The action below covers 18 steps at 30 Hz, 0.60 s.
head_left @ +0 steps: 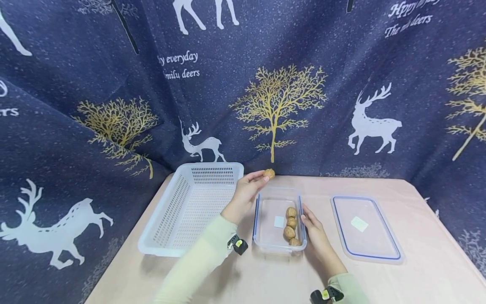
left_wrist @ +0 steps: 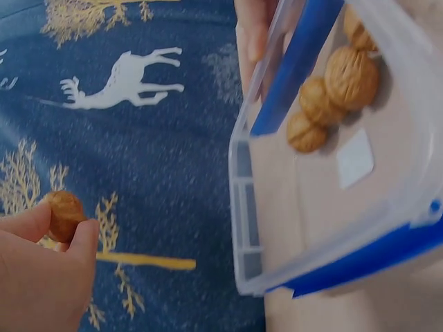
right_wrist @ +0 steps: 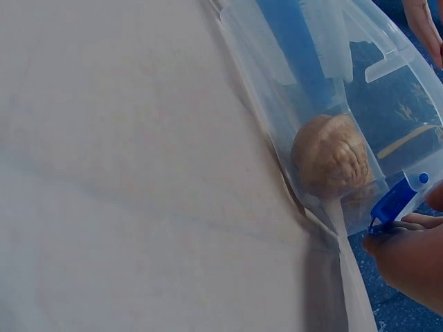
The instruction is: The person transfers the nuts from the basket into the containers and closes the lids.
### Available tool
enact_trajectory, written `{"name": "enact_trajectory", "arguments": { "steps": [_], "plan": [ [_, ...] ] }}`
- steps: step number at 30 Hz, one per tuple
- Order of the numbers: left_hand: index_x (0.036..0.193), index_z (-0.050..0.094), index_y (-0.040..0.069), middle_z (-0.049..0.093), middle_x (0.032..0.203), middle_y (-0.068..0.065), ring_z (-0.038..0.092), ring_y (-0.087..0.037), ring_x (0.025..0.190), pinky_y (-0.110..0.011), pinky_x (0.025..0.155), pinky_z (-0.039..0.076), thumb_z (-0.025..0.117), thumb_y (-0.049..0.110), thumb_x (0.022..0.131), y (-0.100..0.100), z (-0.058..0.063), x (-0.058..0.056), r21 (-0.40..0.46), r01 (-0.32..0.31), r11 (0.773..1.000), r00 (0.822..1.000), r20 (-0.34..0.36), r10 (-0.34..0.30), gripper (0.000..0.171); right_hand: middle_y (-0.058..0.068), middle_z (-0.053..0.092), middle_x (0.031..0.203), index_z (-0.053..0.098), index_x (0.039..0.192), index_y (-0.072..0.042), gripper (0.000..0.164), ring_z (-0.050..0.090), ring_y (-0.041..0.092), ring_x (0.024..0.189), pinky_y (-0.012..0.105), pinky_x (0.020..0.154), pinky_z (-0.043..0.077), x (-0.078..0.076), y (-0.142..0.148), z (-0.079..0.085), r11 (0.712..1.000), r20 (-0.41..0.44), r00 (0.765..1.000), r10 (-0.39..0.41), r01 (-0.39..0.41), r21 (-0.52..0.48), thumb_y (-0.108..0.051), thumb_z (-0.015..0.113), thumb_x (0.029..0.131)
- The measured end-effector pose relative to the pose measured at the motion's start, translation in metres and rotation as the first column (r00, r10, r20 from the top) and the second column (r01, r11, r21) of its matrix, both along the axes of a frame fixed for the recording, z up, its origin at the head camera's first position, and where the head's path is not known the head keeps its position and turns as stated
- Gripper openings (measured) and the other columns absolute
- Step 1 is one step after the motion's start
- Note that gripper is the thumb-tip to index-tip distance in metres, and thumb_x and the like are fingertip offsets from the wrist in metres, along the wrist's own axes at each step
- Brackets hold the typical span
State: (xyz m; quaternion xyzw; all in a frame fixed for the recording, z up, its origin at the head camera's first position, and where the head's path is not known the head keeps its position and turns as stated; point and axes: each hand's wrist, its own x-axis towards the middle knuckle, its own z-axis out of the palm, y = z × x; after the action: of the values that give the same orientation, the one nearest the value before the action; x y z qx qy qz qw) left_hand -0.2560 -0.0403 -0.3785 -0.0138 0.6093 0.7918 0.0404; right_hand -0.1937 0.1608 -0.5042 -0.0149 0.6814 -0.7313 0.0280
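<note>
My left hand [head_left: 244,195] pinches a walnut [head_left: 269,173] between thumb and fingertips, raised above the far end of a clear plastic container [head_left: 279,247]. The same walnut [left_wrist: 66,214] shows in the left wrist view, apart from the container. Several walnuts [head_left: 290,232] lie in a row along the container's right inner wall. At the outside of that wall, my right hand [head_left: 317,232] holds the container by its side. Its fingers [right_wrist: 408,256] are beside a blue clip [right_wrist: 396,200] in the right wrist view, partly cut off by the frame edge.
To the left stands a white perforated basket [head_left: 161,245], with no walnuts visible in it. A clear lid [head_left: 366,242] with a blue seal lies flat on the right. The pink tablecloth [head_left: 265,278] ends at a dark blue deer-print curtain [head_left: 303,160] behind.
</note>
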Motion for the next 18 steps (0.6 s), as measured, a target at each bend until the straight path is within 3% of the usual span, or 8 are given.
{"name": "enact_trajectory", "arguments": {
  "steps": [9,18],
  "plan": [
    [0.122,0.057,-0.009,0.063,0.116,-0.018,0.061,-0.012,0.094,-0.027,0.094,0.050,0.066,-0.001,0.087,0.022,-0.022,0.014,-0.010,-0.015,1.000,1.000,-0.002,0.015,0.037,0.021,0.005,0.159,0.012,0.152,0.000,0.052,0.002,0.038,0.145,0.048,0.118,0.005,0.001,0.000,0.002,1.000,0.016,1.000,0.006,-0.006,-0.008,-0.013,0.030,0.105],
    [0.120,0.059,-0.008,0.064,0.116,-0.019,0.062,-0.019,0.102,-0.030,0.095,0.050,0.067,-0.001,0.086,0.035,-0.046,0.018,-0.029,-0.048,0.998,0.999,0.019,0.049,0.035,0.022,0.009,0.158,0.016,0.152,0.000,0.051,0.005,0.038,0.145,0.048,0.118,0.007,0.000,0.000,0.002,1.000,0.013,1.000,-0.006,0.006,0.025,-0.012,0.032,0.104]
  ]
}}
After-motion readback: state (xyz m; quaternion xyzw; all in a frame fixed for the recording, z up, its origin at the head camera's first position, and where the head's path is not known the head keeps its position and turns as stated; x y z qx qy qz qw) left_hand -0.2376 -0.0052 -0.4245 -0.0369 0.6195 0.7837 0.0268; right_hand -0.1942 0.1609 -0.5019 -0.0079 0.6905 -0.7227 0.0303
